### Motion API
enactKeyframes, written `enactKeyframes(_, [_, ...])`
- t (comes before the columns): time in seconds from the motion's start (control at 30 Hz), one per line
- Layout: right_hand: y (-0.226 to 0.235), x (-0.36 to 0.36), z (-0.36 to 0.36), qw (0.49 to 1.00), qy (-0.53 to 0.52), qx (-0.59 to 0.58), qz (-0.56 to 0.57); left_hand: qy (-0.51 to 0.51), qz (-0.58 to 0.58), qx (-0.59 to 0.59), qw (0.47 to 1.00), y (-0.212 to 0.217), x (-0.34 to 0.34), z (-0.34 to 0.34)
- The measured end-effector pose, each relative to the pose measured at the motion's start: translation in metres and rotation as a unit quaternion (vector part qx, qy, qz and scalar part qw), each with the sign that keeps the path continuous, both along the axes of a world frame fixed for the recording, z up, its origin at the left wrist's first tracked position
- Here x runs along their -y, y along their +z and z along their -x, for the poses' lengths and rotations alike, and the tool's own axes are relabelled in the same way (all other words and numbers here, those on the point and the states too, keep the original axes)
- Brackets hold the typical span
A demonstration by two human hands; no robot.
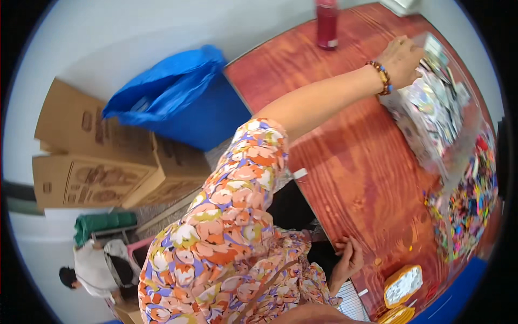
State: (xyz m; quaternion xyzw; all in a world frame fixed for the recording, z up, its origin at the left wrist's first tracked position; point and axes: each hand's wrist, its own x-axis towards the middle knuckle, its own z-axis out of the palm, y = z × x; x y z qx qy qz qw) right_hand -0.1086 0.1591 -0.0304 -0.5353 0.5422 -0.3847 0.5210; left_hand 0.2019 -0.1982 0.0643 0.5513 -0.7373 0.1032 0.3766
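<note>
My left hand (402,59), with a beaded bracelet (382,77) at the wrist, reaches across the reddish wooden table (350,162). Its fingers curl at the edge of a clear plastic bag (404,127) and seem to grip it. Shiny, flat silvery packets (434,102) fill that bag; part of the fingertips is hidden among them. Beside it lies a heap of small multicoloured pieces (467,208), partly under clear plastic. My right hand (348,260) rests at the near table edge, fingers loosely bent and apart, holding nothing.
A red bottle (327,27) stands at the table's far side. An orange-rimmed item with a whitish middle (403,286) lies near the lower right. To the left are a blue plastic bag (189,110), cardboard boxes (108,178) and a person in white (100,270).
</note>
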Motion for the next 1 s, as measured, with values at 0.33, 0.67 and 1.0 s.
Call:
enactKeyframes(0.33, [-0.002, -0.001, 0.001, 0.999, 0.029, -0.037, 0.018, 0.383, 0.147, -0.023, 0.912, 0.001, -0.346, -0.299])
enactKeyframes(0.67, [-0.007, 0.000, -0.008, 0.989, 0.027, -0.137, 0.045, 0.690, -0.390, -0.042, 0.608, -0.044, -0.563, -0.447])
enactKeyframes(1.0, [-0.014, 0.003, -0.007, 0.982, -0.004, -0.178, 0.063, 0.759, -0.409, 0.011, 0.507, -0.060, -0.569, -0.465])
